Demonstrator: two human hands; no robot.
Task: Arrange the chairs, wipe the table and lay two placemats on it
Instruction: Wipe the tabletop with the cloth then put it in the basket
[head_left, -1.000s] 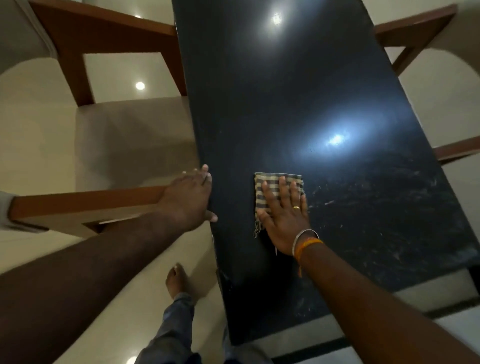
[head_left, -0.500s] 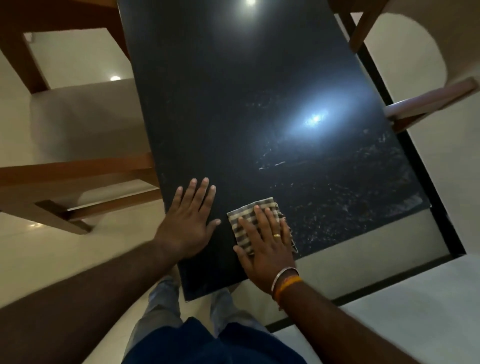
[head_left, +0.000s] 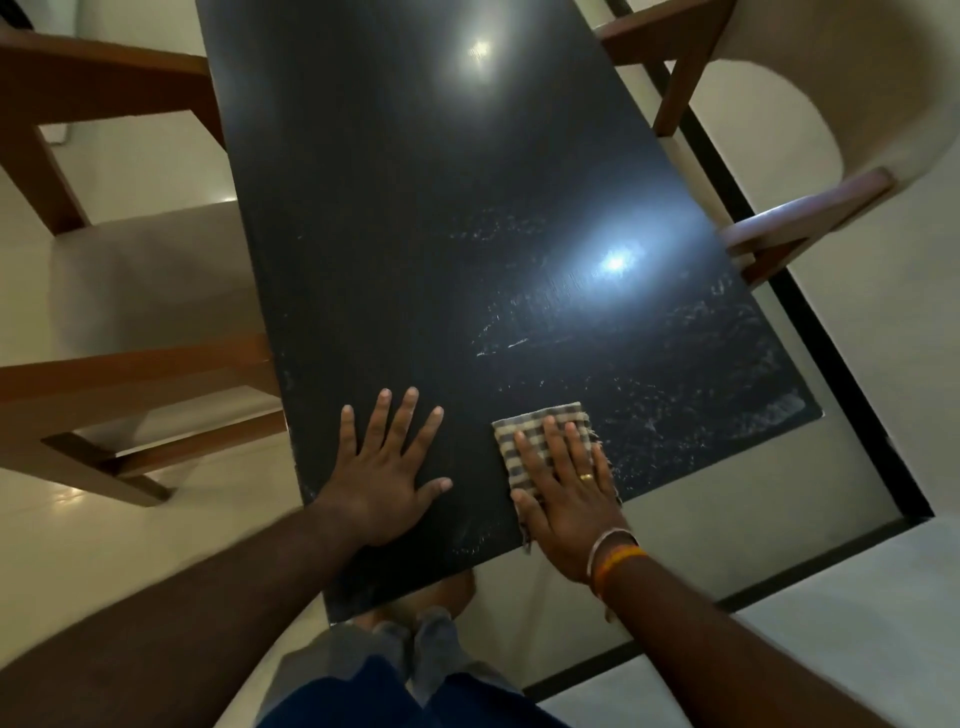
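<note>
Because the checked cloth (head_left: 545, 441) is thin, soft and light, it will bunch or slide unless pressed flat; pressure from a spread palm suits it better than a pinch at one corner. The cloth lies on the dark desk (head_left: 415, 234) close to the near edge, toward the right corner. The right hand (head_left: 566, 493) lies on it with fingers straight and flat, pressing down and gripping nothing. The left hand (head_left: 384, 478) rests just beside it on bare desk, fingers spread and straight, holding nothing; it appears to serve as a brace.

The desk surface is glossy and probably slippery, so the cloth should glide easily. Pale smears show on the right half, near the right edge and the near right corner, so that area likely needs further passes.

Open surface extends far ahead of both hands. A wooden chair (head_left: 130, 364) stands against the left edge and a second chair (head_left: 779, 228) against the right edge. No placemats are in view.
</note>
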